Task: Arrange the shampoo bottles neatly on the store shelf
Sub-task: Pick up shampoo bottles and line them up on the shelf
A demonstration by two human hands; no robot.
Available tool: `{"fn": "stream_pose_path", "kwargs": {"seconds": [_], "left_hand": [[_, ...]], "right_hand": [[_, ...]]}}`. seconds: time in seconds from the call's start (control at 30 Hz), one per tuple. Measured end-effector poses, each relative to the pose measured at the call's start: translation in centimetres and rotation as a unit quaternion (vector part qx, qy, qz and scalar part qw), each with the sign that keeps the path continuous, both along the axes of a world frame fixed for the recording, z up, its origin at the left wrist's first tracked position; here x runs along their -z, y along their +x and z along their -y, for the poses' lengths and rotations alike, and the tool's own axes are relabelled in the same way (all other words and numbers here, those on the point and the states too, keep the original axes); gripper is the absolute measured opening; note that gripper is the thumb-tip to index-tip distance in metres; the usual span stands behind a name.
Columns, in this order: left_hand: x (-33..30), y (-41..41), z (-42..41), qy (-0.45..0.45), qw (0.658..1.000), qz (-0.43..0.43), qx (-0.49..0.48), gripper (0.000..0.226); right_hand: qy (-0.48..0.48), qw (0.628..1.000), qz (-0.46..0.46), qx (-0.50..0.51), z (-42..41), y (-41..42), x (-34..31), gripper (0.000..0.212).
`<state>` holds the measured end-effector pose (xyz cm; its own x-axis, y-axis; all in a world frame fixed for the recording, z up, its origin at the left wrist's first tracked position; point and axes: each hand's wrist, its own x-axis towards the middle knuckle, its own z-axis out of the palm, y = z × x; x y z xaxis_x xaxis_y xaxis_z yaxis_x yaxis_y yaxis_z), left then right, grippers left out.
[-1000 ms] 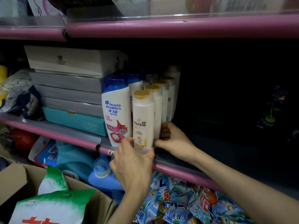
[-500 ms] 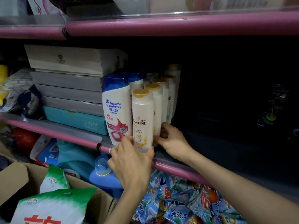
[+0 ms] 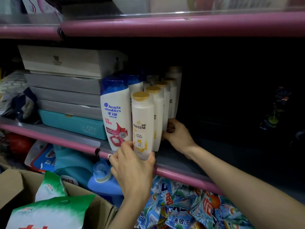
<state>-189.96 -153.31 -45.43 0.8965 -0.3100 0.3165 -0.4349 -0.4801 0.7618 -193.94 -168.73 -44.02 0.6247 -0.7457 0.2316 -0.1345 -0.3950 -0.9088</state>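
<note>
A store shelf (image 3: 181, 177) with a pink front rail runs across the view, dark at the right. On its left, a stack of flat boxes (image 3: 66, 90) rises, grey ones over a teal one. Beside the stack stands a blue-capped Head & Shoulders bottle (image 3: 115, 113), upright at the shelf's front edge. Touching its right side is a row of white, gold-capped Pantene bottles (image 3: 163, 103) running back into the shelf; the rearmost ones are too dim to count. The left hand (image 3: 132, 171) grips the base of the front Pantene bottle (image 3: 142, 123), fingers and thumb curled round it. The right hand (image 3: 179, 134) rests curled fingers against the row's right side, seemingly pinching the second bottle.
</note>
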Motion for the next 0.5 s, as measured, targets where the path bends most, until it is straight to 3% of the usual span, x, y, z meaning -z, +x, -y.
{"fn": "stream_pose_path", "kwargs": {"seconds": [0.5], "left_hand": [[0.2,0.1,-0.1,-0.024,1.0,0.01,0.006,0.051]], "right_hand": [[0.031,0.997,-0.062,-0.037,1.2,0.2,0.2,0.049]]}}
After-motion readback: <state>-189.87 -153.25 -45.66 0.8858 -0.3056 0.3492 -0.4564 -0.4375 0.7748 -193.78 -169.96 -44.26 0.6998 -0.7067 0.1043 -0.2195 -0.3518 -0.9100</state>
